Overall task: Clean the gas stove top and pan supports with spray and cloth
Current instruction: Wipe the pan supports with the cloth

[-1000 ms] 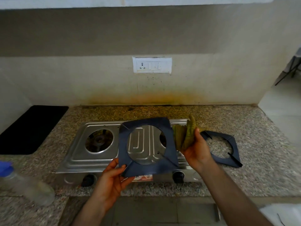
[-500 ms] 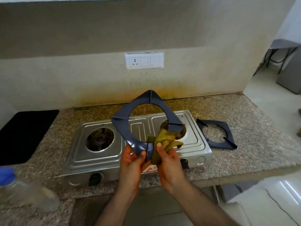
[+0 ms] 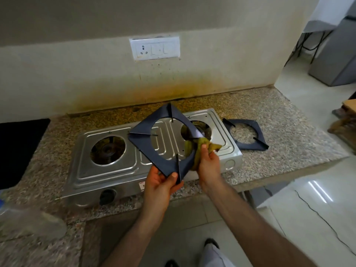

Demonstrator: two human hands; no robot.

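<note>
I have one pan support (image 3: 165, 141) lifted clear of the stove (image 3: 107, 170), tilted up toward me so its flat frame faces my eyes and I can see where the grime sits. My left hand (image 3: 159, 185) pinches its near corner, thumb on top and fingers closed underneath, which keeps the rest of the frame free for wiping. My right hand (image 3: 209, 164) is closed around the cloth (image 3: 194, 149) (a bunched, yellow-green rag), pressing it against the right edge of the frame, with part of the rag wrapped over that edge so both faces get rubbed at once.

I hold it over the middle of the stove rather than over the floor, I think so that drips or crumbs land on a surface I must wipe anyway. The second support (image 3: 245, 134) lies flat on the counter (image 3: 289, 135) just right of the stove, out of the way. Both burners are bare. A clear bottle (image 3: 28, 220) lies blurred at the near left; whether it is the spray I cannot tell.

Next I judge the frame needs turning in my left grip to bring another side to the rag.
</note>
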